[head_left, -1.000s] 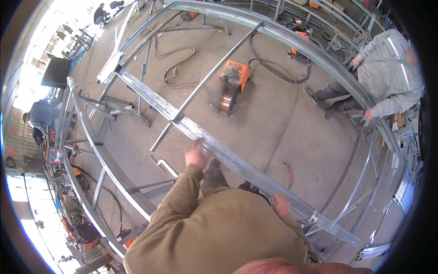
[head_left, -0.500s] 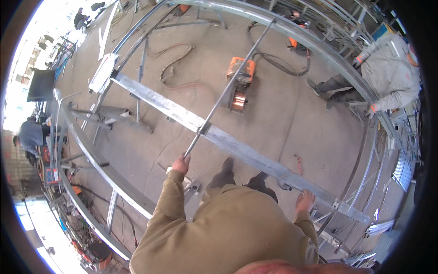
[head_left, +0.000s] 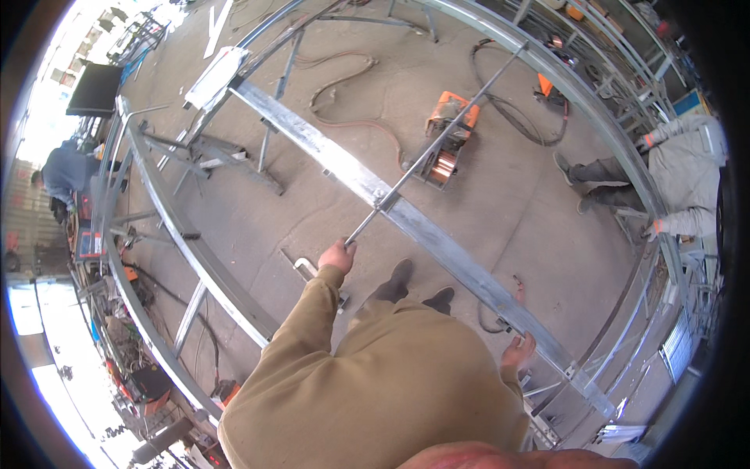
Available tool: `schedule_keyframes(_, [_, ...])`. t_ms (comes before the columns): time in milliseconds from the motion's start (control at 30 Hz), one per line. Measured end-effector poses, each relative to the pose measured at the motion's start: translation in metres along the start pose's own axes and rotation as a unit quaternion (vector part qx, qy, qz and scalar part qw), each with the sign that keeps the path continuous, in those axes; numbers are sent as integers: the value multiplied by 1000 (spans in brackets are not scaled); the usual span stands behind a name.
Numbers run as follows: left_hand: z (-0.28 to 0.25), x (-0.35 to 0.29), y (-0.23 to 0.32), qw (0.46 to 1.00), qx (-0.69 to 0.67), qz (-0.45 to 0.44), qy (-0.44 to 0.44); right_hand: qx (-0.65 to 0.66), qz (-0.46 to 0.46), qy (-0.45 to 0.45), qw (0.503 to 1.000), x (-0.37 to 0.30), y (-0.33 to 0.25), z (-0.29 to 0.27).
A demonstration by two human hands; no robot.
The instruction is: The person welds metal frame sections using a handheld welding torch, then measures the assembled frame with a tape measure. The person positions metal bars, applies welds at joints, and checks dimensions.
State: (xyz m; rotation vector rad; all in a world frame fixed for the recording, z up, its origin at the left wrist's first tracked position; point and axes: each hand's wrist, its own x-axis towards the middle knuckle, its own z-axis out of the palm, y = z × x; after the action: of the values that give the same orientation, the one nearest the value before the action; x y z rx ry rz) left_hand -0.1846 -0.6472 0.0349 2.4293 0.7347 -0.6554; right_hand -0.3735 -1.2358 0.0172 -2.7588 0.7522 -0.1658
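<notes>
A long thin metal rod [head_left: 492, 83] runs from my left hand [head_left: 337, 254] to the far curved frame. The fingers of that hand are wrapped round its near end. On its way the rod crosses a long grey metal beam [head_left: 441, 254], which slants from far left to near right. At the crossing sits a small dark fitting [head_left: 387, 202]. My right hand [head_left: 519, 350] is at the beam's near edge, close to a small bracket, its fingers apart and nothing seen in them. Whether it touches the beam I cannot tell.
Curved metal frames stand at the left [head_left: 183, 242] and far right [head_left: 578, 86]. Beyond the beam lies an orange machine [head_left: 453, 117] with a copper-coloured spool and hoses on the floor. A person in grey [head_left: 687, 176] stands at the right; another bends over at the left [head_left: 70, 176].
The whole view has turned, shifting the far things to the right. My left hand still grips the rod's end, and my right hand stays by the beam's edge.
</notes>
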Motion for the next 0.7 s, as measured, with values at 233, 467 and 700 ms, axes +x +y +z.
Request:
schedule_keyframes(233, [5,-4,14,997,41,-59,37,8,14,36,999,-5,-12,6])
schedule_keyframes(467, [7,-2,12,993,89,-54,48,22,-7,48,999,-7,-13,4])
schedule_keyframes(700, [12,1,9,994,72,-48,59,-7,25,20,999,-7,-18,5])
